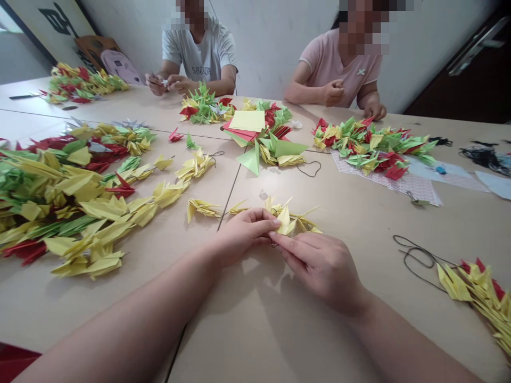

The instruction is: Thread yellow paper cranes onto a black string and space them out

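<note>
On my feed, left hand (243, 234) has fingers closed on a yellow folded-paper piece (284, 221), centre, over the table (359, 207). Right hand (325, 260) fingertips meet them at its lower end; can't tell if gripping. More yellow pieces (203, 207) lie just beyond.

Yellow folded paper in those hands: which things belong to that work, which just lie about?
Likely the work:
- yellow folded paper, handled by left hand and right hand
- black cord
- coloured paper squares

Seemingly lying about:
- lilac bag
- patterned sheets
</note>
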Action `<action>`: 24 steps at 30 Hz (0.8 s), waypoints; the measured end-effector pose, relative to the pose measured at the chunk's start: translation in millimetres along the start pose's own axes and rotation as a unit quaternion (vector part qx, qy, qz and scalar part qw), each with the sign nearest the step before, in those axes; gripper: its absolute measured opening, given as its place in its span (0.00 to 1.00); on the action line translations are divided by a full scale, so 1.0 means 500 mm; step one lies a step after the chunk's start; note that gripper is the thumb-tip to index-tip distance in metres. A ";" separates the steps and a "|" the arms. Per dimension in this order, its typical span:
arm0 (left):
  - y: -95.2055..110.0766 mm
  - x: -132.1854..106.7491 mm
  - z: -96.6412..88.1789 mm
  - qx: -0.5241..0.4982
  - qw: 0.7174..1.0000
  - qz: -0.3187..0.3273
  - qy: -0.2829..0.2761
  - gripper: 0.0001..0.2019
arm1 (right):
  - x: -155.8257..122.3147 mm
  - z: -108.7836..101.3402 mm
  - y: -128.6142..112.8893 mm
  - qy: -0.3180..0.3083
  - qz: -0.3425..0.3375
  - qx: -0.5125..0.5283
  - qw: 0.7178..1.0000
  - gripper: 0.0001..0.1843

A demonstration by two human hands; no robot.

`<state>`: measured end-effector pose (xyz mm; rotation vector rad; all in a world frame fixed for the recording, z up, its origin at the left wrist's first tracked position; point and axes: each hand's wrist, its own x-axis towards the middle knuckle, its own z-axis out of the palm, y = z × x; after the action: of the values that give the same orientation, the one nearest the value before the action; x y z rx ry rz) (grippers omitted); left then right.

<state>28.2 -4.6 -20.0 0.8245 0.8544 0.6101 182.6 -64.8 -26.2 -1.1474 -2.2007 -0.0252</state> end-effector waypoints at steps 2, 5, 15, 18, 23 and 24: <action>-0.001 0.000 -0.001 0.001 1.000 0.002 -0.001 0.09 | 0.000 -0.002 0.000 0.000 -0.011 -0.012 1.000 0.13; -0.001 0.001 -0.001 -0.003 1.000 0.001 -0.003 0.09 | 0.001 -0.005 0.000 -0.009 -0.034 -0.030 0.999 0.14; 0.000 0.000 0.000 0.018 1.000 0.003 -0.010 0.10 | 0.002 -0.004 0.004 -0.028 -0.043 -0.045 0.998 0.14; -0.002 0.000 0.001 0.038 0.999 0.009 -0.014 0.10 | 0.002 -0.003 0.004 -0.031 -0.042 -0.042 0.998 0.14; -0.006 0.001 -0.001 0.096 0.995 0.022 -0.011 0.10 | 0.003 -0.004 0.003 -0.033 -0.041 -0.028 0.998 0.14; -0.007 0.001 -0.002 0.102 0.994 0.024 -0.012 0.10 | 0.003 -0.003 0.003 -0.035 -0.038 -0.026 0.998 0.14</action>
<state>28.3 -5.6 -23.4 1.0376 0.8873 0.5601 184.2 -63.3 -24.7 -1.1066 -2.3171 -0.0755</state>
